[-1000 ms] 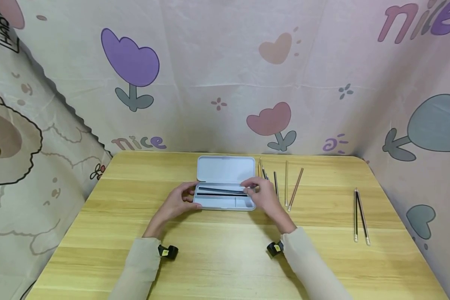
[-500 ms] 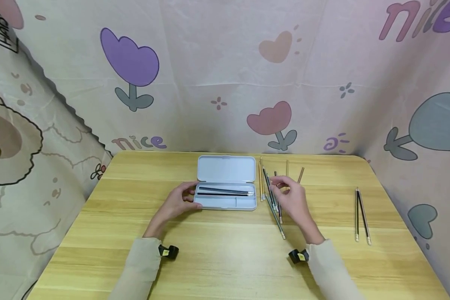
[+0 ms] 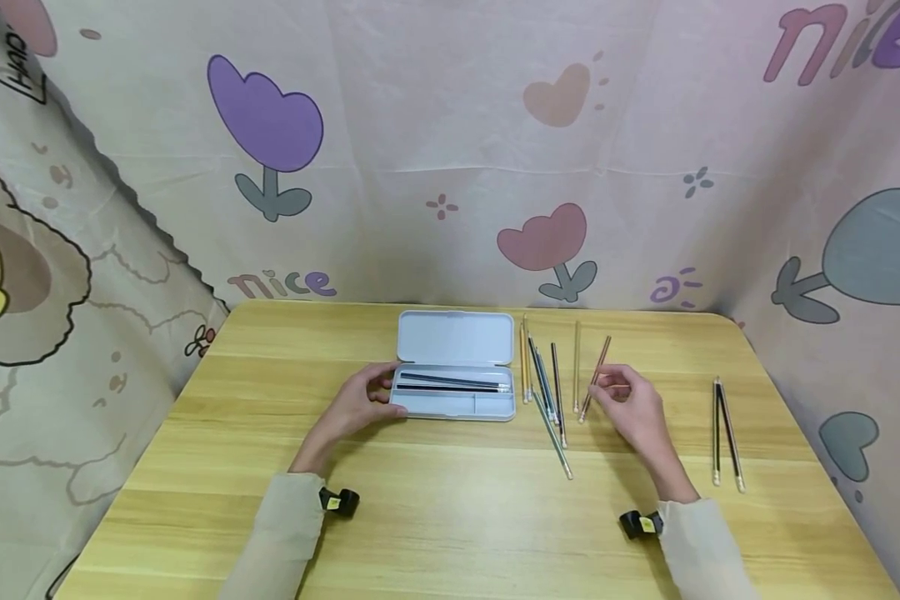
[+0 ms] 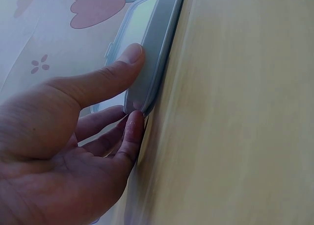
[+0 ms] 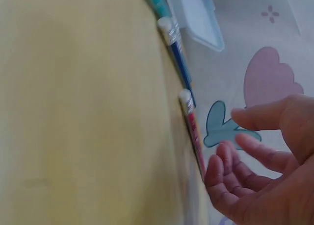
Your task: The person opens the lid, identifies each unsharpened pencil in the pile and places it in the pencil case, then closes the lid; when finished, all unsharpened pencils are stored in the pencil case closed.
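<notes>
My left hand (image 3: 356,408) holds the left end of an open white pencil case (image 3: 456,337). In the left wrist view, its thumb lies along the case wall (image 4: 153,53) and its fingers curl at the corner. Two dark pencils (image 3: 450,382) lie in the case's back compartment. My right hand (image 3: 633,408) hovers at a red pencil (image 3: 604,348) on the table, its fingertips overlapping the pencil in the head view. The right wrist view shows thumb and fingers apart, with the red pencil (image 5: 194,129) beside the fingertips and nothing between them.
Several pencils, among them a teal one (image 3: 552,437) and a yellow one (image 3: 577,367), lie between case and right hand. Two dark pencils (image 3: 729,433) lie farther right on the wooden table (image 3: 450,517). A patterned cloth (image 3: 420,125) hangs behind.
My right hand has moved right, from above the pencils in the case, past the loose pencils, to the red pencil. My left hand has stayed on the case.
</notes>
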### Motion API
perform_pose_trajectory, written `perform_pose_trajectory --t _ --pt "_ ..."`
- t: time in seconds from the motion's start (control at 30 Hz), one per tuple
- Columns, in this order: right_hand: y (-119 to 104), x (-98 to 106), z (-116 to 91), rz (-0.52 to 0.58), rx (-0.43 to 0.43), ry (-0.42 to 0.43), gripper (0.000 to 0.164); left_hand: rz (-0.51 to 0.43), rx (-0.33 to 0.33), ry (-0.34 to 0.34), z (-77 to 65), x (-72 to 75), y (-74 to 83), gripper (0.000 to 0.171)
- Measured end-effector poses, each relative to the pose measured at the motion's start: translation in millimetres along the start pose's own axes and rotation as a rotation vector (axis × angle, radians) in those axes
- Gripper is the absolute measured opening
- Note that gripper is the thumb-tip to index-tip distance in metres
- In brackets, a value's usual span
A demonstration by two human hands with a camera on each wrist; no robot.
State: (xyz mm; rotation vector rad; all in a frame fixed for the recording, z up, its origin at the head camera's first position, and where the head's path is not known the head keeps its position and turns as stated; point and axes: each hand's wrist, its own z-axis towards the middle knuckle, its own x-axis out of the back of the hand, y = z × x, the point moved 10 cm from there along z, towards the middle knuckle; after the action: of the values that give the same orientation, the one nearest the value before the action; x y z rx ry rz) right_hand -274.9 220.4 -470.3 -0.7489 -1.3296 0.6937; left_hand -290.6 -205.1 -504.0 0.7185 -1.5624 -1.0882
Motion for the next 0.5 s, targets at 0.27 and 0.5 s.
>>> perform_pose_trajectory --t 0.27,0.5 --pt "13 -9 0 -0.072 -0.045 -0.098 0.051 0.011 -0.004 0.001 -1.1 -0.2 3.1 0.08" --pt "12 -15 0 -0.167 -0.023 -0.095 0.059 -0.014 -0.003 -0.019 -10.8 -1.2 31.3 0.077"
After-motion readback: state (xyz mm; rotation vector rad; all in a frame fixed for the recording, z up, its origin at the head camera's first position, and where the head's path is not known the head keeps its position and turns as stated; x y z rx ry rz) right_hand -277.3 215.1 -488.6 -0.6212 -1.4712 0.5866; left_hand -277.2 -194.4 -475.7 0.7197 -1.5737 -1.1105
